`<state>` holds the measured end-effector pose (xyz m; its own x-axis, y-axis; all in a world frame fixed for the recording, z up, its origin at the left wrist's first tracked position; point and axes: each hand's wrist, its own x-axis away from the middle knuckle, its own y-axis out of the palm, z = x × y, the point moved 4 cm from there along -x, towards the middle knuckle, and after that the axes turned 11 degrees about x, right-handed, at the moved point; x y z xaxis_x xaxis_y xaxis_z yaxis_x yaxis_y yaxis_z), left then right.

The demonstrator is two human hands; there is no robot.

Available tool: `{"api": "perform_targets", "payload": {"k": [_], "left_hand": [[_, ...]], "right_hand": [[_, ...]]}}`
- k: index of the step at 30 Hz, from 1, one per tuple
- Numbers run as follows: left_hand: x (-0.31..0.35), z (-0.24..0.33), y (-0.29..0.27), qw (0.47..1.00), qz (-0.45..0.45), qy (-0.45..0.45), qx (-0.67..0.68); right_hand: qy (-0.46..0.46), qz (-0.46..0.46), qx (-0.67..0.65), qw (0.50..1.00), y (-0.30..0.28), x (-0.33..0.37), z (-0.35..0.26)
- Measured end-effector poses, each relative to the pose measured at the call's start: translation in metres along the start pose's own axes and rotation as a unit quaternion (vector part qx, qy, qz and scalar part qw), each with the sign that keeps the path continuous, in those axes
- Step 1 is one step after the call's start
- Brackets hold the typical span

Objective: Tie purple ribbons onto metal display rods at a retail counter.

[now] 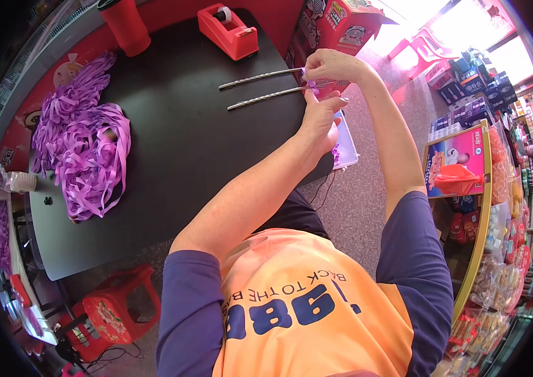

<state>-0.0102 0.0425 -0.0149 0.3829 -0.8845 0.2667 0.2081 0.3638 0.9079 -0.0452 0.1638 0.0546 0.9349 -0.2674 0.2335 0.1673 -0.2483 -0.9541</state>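
Two parallel twisted metal rods (260, 80) reach out over the far right side of the black table. Purple ribbon (312, 84) gathers in small bits at their right-hand ends. My right hand (332, 66) pinches the ribbon beside the upper rod, its fingertips pressed together. Just below, my left hand (323, 119) has a fingertip against the ribbon near the lower rod's end, with its other fingers curled. How the rods are held at that end is hidden by my hands. A large loose heap of purple ribbon (94, 163) lies on the table's left side.
A red tape dispenser (229, 32) and a red cylindrical container (125, 28) stand along the back of the black table (178, 144). A white tray (347, 147) with purple bits sits beyond its right edge. A red stool (119, 308) is at lower left; packed shelves line the right.
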Motion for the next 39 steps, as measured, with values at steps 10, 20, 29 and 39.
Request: {"api": "perform_targets", "payload": {"k": [10,20,29,39], "left_hand": [[0.002,0.002,0.004,1.000,-0.003,-0.001,-0.001],[0.002,0.002,0.002,1.000,-0.021,-0.017,0.016],[0.011,0.006,0.008,0.999,0.007,-0.024,0.024],[0.012,0.007,0.009,1.000,0.007,-0.024,0.012]], "right_hand": [[0.156,0.082,0.092,0.980,0.007,0.016,-0.016],[0.146,0.177,-0.425,0.876,0.043,0.029,0.055],[0.068,-0.002,-0.744,0.664,0.122,0.001,0.034],[-0.012,0.106,-0.666,0.738,0.110,0.014,0.029]]}}
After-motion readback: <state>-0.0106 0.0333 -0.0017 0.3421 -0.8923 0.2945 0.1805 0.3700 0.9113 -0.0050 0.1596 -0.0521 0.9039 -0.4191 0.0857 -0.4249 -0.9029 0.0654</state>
